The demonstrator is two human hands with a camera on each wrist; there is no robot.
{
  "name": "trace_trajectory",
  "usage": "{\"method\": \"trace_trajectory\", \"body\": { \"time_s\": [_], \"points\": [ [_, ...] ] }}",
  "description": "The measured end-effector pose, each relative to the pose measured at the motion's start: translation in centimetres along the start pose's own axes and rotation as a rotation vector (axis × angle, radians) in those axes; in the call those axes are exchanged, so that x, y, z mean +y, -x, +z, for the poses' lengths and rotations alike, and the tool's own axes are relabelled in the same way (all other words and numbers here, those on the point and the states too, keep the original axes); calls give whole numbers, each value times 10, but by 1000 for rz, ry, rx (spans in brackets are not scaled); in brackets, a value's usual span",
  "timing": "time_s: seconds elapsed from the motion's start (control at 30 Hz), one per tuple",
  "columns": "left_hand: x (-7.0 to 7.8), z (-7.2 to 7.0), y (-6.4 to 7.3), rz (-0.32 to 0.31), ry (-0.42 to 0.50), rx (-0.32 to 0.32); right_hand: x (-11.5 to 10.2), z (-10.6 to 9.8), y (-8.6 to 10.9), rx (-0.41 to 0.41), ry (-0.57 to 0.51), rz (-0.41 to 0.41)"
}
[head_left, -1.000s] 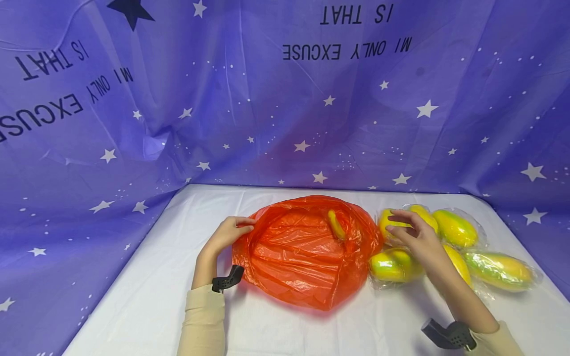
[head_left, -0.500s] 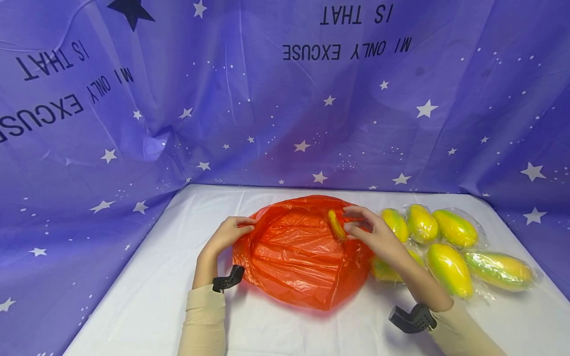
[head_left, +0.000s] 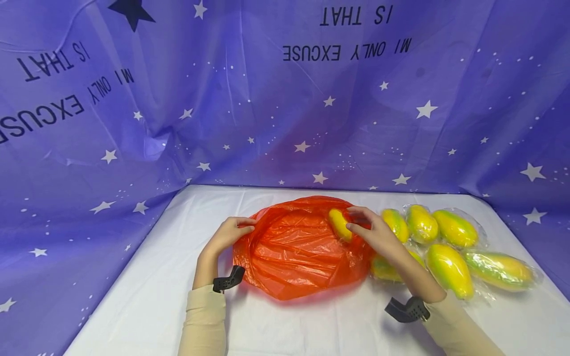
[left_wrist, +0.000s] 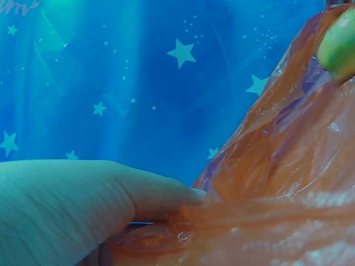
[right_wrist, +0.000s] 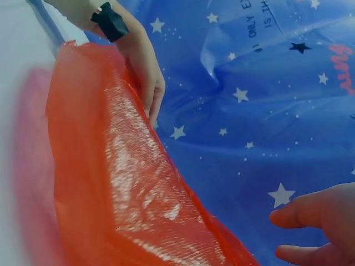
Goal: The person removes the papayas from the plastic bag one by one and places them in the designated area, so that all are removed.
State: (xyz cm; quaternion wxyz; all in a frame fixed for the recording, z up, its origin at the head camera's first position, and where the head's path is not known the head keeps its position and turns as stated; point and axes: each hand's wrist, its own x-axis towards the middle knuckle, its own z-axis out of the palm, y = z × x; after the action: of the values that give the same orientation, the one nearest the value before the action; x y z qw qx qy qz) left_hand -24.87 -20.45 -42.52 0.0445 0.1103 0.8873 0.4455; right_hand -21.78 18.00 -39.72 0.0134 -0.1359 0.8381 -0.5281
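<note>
A red plastic bag (head_left: pixel 294 252) lies on the table with its mouth spread wide. My left hand (head_left: pixel 227 235) pinches its left rim; in the left wrist view the fingers (left_wrist: pixel 161 191) meet the thin plastic. Just inside the right rim, a yellow mango (head_left: pixel 340 225) shows, more of it hidden by the bag. My right hand (head_left: pixel 374 232) is at that rim beside the mango, its thumb and forefinger apart. Only the cloth backdrop shows between those fingertips in the right wrist view; contact with the bag or mango cannot be made out.
Several clear-wrapped yellow-green mangoes (head_left: pixel 450 269) lie on the white table (head_left: pixel 147 296) right of the bag, partly under my right forearm. A purple star-printed cloth (head_left: pixel 285 123) hangs behind and at the sides. Each wrist wears a black camera mount (head_left: pixel 407 310).
My right hand has come left from over the wrapped mangoes to the bag's right rim. More of the mango there shows, and the bag's front edge has drawn back. The left hand stays.
</note>
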Motion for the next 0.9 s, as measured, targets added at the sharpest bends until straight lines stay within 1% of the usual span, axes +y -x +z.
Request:
{"method": "trace_trajectory", "body": {
  "time_s": [0.17, 0.3, 0.43, 0.6, 0.67, 0.73, 0.9],
  "points": [
    [1, 0, 0, -10, 7, -2, 3, -2, -6, 19, 63, 27],
    [1, 0, 0, -15, 13, 2, 0, -2, -10, 61, 122, 31],
    [0, 1, 0, -17, 17, 3, -7, 0, -10, 87, 116, 35],
    [-1, 1, 0, -19, 22, 7, -13, 6, -10, 56, 44, 18],
    [-1, 1, 0, -20, 26, 7, -13, 7, -10, 43, 41, 16],
    [-1, 2, 0, -19, 28, 6, -11, 8, -10, 33, 56, 10],
    [-1, 1, -1, -21, 14, 5, -6, 8, -12, 29, 144, -18]
  ]
}}
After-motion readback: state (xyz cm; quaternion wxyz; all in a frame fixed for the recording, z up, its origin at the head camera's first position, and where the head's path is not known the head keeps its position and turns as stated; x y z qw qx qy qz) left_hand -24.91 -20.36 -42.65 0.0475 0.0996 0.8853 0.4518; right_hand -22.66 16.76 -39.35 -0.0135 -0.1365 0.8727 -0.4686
